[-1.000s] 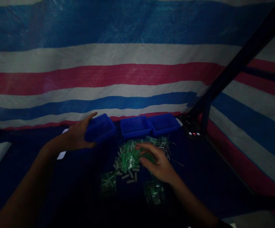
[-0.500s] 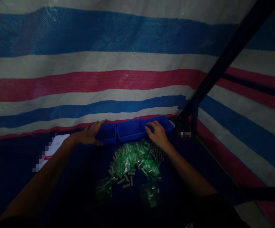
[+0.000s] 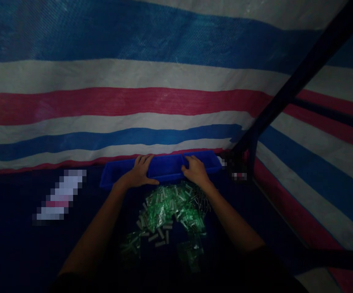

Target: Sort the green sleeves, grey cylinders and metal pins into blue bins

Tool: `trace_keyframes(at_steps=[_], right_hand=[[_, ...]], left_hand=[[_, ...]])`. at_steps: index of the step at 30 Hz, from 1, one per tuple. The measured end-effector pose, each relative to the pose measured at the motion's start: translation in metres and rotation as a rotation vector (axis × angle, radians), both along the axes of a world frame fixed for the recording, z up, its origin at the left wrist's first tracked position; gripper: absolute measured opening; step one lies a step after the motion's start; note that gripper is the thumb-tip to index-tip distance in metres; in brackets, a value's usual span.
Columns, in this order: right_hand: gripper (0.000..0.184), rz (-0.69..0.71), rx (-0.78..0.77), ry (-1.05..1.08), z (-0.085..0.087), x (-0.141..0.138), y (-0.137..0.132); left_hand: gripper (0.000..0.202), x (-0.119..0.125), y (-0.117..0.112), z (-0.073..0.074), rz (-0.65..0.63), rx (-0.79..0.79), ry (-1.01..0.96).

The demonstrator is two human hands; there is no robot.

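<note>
- Head view: the middle bin (image 3: 168, 178) sits behind the packets (image 3: 161, 207), between left bin (image 3: 109, 174) and right bin (image 3: 213, 163).
- Left hand (image 3: 138, 171), right hand (image 3: 195, 170): at its ends, thumbs spread from fingers; whether they pinch walls, cannot tell.
- Risk: uneven pushing could skew the row.
- Its opening faces up; long axis roughly left-right.

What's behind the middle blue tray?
A striped sheet rises behind the middle blue tray. The left hand and right hand partly cover its ends; whatever lies low behind its far wall is hidden.
</note>
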State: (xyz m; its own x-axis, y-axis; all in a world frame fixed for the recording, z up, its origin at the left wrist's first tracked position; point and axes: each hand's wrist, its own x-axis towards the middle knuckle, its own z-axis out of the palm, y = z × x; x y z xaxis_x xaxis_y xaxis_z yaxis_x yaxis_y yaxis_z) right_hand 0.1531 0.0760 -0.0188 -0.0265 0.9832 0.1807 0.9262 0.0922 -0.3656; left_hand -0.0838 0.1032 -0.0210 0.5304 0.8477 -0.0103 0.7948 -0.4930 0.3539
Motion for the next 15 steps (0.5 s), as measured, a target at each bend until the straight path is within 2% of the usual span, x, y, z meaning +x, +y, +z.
trace_keyframes(at_steps=[10,15], right_hand=[[0.041,-0.007,-0.003,-0.029,0.002,-0.004,-0.011],[0.04,-0.004,0.007,-0.026,0.001,-0.004,-0.014]], left_hand=[[0.107,-0.001,-0.008,-0.001,-0.029,0.018,-0.072],[0.105,-0.002,-0.014,0.0,-0.032,0.088,-0.168]])
